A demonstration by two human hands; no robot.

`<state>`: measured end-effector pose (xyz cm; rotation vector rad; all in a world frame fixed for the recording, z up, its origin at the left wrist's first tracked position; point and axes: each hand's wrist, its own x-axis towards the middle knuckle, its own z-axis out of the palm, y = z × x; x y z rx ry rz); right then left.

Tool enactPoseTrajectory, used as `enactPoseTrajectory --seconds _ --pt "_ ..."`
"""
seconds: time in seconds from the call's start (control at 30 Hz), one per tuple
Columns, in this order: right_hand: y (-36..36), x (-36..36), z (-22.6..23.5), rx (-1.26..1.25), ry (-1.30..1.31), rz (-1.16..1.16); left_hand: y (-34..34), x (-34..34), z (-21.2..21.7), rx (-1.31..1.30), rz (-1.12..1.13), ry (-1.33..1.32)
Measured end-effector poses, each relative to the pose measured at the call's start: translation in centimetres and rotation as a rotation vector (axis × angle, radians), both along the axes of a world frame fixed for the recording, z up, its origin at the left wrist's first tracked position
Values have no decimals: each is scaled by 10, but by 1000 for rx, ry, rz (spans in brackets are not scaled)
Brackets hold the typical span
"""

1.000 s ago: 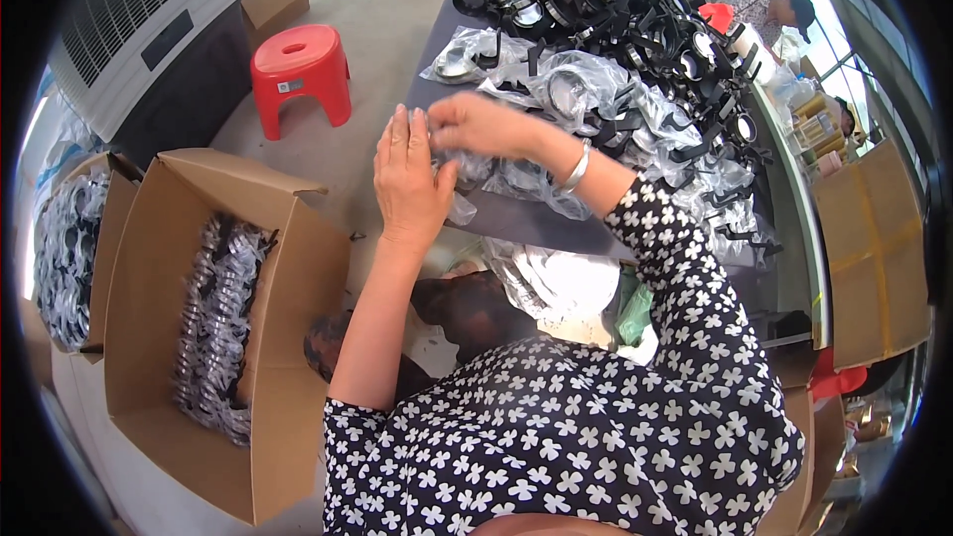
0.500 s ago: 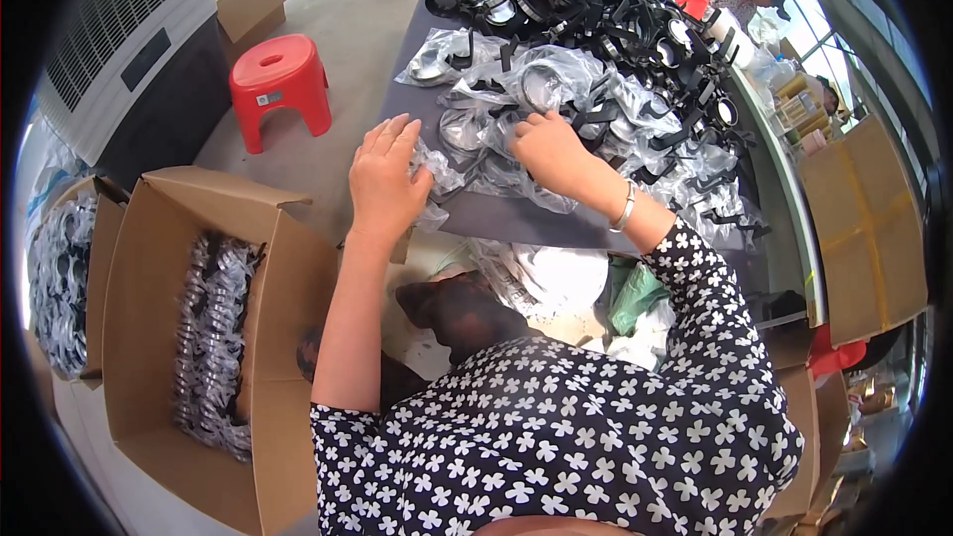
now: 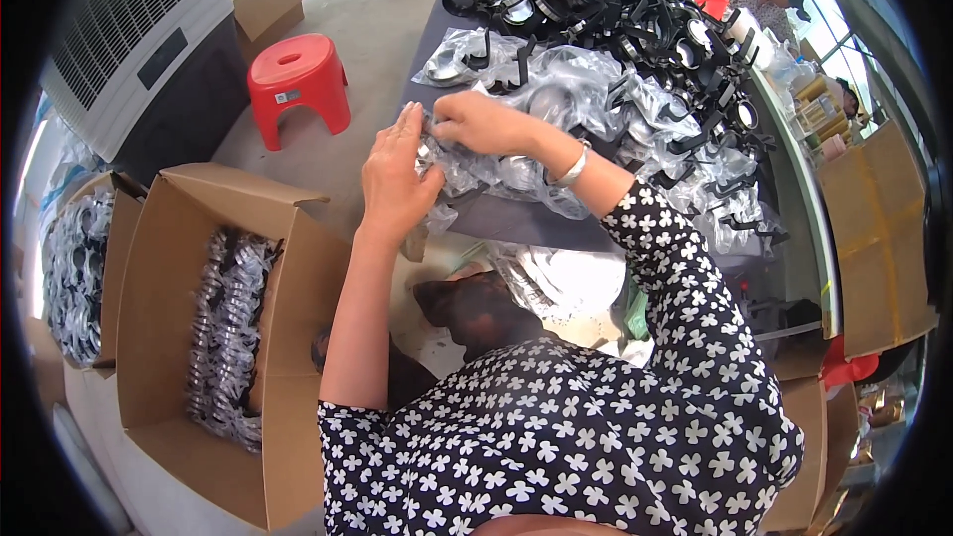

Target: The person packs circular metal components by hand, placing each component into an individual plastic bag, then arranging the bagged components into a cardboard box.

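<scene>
Left hand (image 3: 397,184): fingers straight, thumb set apart, placed against clear-wrapped pieces (image 3: 454,177) at the near left edge of the grey table (image 3: 541,225); whether any is gripped cannot be told. Right hand (image 3: 481,126): fingers curled narrow, held just beside the left fingertips over the same pieces; its grip is hidden. Bracelet (image 3: 570,165), silver: worn on the right wrist. Loose pieces (image 3: 596,2), black and silver: heaped at the table's far end. Carton (image 3: 298,337), open: placed at left, packed with rows of wrapped pieces.
</scene>
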<state>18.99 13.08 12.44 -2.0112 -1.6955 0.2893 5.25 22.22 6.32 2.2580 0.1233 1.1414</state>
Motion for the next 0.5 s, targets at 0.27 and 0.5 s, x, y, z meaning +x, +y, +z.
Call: enactPoseTrajectory --seconds 0.27,0.5 --pt "-8 1 -27 108 456 -13 -6 6 9 -14 115 128" --pt "-41 8 28 -74 -412 -183 -9 2 9 -5 159 160"
